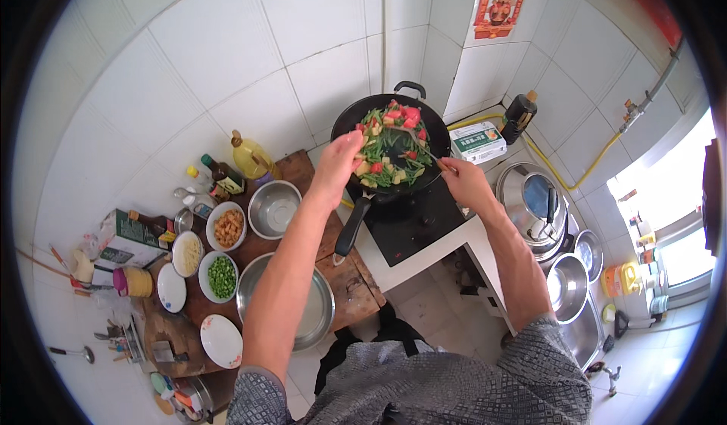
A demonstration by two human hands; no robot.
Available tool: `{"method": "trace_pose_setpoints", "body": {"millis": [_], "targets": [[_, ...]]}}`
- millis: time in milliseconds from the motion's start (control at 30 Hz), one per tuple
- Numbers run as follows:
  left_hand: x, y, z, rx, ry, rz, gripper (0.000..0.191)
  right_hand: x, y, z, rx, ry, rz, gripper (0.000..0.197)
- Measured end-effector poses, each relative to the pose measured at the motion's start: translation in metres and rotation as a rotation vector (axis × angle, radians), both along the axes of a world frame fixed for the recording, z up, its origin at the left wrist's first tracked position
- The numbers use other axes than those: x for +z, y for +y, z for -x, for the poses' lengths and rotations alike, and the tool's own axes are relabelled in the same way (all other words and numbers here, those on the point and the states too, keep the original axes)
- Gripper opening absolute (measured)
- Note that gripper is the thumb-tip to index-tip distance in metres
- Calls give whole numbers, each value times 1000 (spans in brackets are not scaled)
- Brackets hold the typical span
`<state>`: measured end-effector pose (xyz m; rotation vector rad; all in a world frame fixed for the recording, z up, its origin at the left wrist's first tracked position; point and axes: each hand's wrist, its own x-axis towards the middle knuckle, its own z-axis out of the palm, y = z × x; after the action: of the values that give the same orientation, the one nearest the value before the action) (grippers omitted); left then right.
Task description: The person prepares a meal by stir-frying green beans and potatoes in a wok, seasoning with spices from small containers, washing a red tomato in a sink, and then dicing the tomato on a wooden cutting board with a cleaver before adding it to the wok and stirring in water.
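A black wok (pixel 437 141) sits on a black cooktop (pixel 409 226), its long handle pointing towards me. Green beans (pixel 392 138), yellowish chunks (pixel 399 175) and red tomato pieces (pixel 410 117) lie inside it. My right hand (pixel 467 182) grips the wooden handle of a metal spatula (pixel 429 153), whose blade reaches in among the food. Over the wok's near-left rim is my left hand (pixel 339 161), fingers pointing inward above the vegetables. Whether anything lies between those fingers is hidden.
Left, a wooden table holds metal bowls (pixel 255 212), chopped green vegetables (pixel 221 277), plates (pixel 211 342), a cleaver (pixel 164 352) and an oil bottle (pixel 250 155). Right of the wok are an egg carton (pixel 477 142), a dark bottle (pixel 519 119), a lidded steel pot (pixel 519 198) and a sink (pixel 588 334).
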<state>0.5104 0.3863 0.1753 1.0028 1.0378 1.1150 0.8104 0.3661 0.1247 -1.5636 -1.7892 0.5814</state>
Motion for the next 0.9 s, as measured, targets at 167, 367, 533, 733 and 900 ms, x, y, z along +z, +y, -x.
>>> {"method": "trace_pose_setpoints", "body": {"millis": [167, 367, 533, 733, 900], "targets": [[14, 10, 16, 31, -38, -6, 51, -9, -9, 37, 155, -68, 56, 31], [8, 33, 4, -1, 19, -24, 39, 55, -90, -18, 226, -260, 120, 35], [8, 66, -49, -36, 235, -99, 27, 2, -34, 16, 112, -179, 72, 32], [29, 40, -36, -234, 136, 5, 94, -17, -8, 32, -26, 33, 23, 30], [-7, -9, 41, -104, -10, -29, 77, 38, -54, 14, 151, -99, 240, 32]]}}
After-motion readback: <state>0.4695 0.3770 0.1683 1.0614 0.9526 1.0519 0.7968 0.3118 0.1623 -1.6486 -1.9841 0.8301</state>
